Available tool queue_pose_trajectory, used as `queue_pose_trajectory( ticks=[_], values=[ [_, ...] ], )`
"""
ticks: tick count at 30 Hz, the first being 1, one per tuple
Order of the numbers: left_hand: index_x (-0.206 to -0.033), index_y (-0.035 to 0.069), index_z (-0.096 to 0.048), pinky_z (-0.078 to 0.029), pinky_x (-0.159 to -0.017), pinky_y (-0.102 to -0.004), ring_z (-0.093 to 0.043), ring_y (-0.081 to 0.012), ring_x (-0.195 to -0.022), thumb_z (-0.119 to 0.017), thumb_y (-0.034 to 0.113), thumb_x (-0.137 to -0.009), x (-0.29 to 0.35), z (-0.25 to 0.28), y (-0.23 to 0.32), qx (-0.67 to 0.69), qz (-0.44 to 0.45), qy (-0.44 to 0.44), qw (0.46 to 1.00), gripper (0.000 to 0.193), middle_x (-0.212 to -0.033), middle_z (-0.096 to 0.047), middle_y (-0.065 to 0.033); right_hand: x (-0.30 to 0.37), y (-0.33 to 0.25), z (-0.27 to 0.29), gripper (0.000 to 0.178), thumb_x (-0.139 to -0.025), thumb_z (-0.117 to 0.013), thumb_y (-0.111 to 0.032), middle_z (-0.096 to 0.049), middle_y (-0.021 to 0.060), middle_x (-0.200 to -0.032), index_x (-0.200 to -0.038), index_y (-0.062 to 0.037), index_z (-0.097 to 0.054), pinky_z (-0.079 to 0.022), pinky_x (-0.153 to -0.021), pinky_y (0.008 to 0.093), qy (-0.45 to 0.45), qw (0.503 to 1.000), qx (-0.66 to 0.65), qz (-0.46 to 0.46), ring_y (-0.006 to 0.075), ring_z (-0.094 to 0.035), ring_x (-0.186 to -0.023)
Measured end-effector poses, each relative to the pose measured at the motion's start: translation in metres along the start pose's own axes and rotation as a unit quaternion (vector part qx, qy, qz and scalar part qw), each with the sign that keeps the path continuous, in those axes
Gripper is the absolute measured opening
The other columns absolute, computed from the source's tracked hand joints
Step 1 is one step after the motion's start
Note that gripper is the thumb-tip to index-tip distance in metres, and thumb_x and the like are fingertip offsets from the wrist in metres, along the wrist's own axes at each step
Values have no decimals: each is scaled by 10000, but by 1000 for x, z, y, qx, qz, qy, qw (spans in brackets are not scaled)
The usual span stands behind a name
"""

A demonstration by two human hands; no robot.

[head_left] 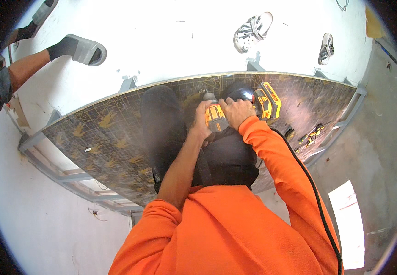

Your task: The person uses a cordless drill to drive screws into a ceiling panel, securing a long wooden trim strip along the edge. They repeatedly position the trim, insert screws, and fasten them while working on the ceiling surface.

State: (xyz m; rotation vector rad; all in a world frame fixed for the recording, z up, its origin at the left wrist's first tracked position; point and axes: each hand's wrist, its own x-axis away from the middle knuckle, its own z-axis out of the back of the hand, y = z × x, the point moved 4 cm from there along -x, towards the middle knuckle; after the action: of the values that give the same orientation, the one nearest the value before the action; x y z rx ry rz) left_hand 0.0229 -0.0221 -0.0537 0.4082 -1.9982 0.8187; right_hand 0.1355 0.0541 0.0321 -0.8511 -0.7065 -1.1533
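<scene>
Hands together on a yellow and black cordless drill (217, 117) over a dark patterned panel (111, 133), left hand (201, 120) clenched round its grip, right hand (237, 112) clasping its top, second drill (267, 101) lying just beside, grey metal frame (47, 137) beneath the panel, grey sandal (86, 49) on a person's foot well apart.

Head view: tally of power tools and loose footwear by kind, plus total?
Yellow-and-black power drills: 2, one gripped in both hands, one lying on the patterned panel
Grey slides on a person's socked feet: 2
Loose patterned clogs on the white floor: 2
Total: 6
</scene>
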Motion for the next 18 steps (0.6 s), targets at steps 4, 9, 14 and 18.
queue_pose_trajectory(
  ticks=[4,9,14,18],
  values=[
    [-957,119,-593,-556,-668,-363,-645,-185,-728,-467,335,-918,-1,-5,0,10,-42,-44,998,253,-820,-642,-37,-1,1,0,324,-831,-596,-133,-634,105,-959,-1149,-96,-550,-552,-621,425,34,999,15,9,311,-695,-768],
    [-952,119,-593,-556,-673,-363,-646,-185,-730,-484,350,-911,-2,-3,-1,9,-42,-50,998,259,-827,-643,-36,-2,4,-3,270,-847,-557,-128,-641,109,-952,-1114,-87,-563,-551,-614,420,33,999,16,30,304,-692,-753],
    [-975,121,-605,-554,-701,-368,-651,-188,-776,-488,392,-903,-5,-5,-5,16,-63,-71,995,304,-872,-652,-37,-5,3,-1,236,-860,-564,-162,-656,107,-937,-1081,-81,-583,-555,-632,418,52,997,35,53,303,-694,-753],
    [-1033,139,-619,-536,-776,-369,-636,-212,-894,-522,450,-863,4,-9,-7,-81,-190,-54,977,367,-920,-655,-40,-12,6,0,194,-876,-546,-184,-657,100,-960,-1017,-92,-643,-553,-660,435,71,992,67,76,301,-697,-762]
  ],
)
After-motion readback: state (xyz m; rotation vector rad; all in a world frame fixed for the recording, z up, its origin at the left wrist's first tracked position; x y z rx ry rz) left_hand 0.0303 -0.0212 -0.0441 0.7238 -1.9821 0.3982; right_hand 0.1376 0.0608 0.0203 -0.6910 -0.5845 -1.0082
